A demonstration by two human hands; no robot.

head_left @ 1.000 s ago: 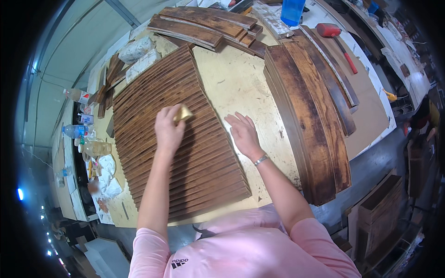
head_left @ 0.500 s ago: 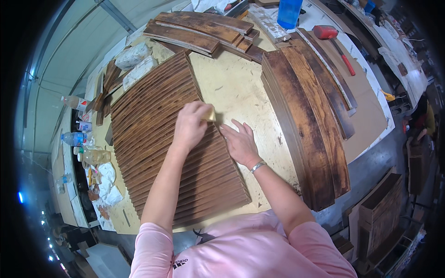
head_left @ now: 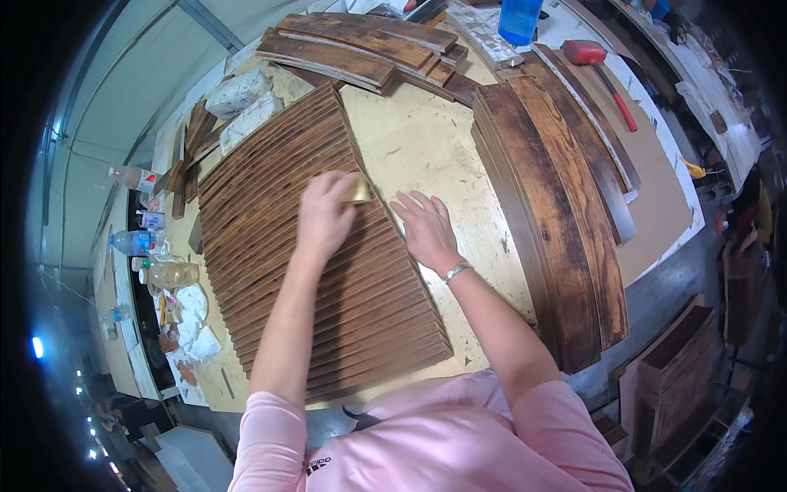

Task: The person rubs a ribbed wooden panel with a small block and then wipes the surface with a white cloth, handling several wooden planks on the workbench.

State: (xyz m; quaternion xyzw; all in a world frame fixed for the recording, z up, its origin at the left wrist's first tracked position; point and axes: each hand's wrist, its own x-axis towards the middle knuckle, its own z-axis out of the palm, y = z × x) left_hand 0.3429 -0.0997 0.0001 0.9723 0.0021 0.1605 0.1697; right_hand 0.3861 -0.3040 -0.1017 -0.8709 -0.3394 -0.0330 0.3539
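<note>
My left hand [head_left: 326,215] is closed on a small folded yellow sheet [head_left: 358,193], its exact kind unclear. Hand and sheet are over the ridged tops of a row of dark brown wood planks [head_left: 279,246], stood on edge side by side, a little in from the row's right side. My right hand [head_left: 428,230], with a metal band on the wrist, rests at that right side. Its fingers are stretched out and slightly spread, with nothing in them. The fingertips lie close against the plank ends.
More brown planks [head_left: 553,205] are stacked to the right, and another pile [head_left: 361,51] lies at the back. A red-headed mallet [head_left: 602,74] and a blue container [head_left: 519,20] are at the far right. White wrapped blocks [head_left: 238,94], several bottles [head_left: 168,275] and crumpled white paper [head_left: 194,320] line the left.
My left hand and the yellow sheet have moved left, from the planks' right ends inward over the row. My right hand stays by the same edge, its fingers shifted slightly. The view has shifted a little.
</note>
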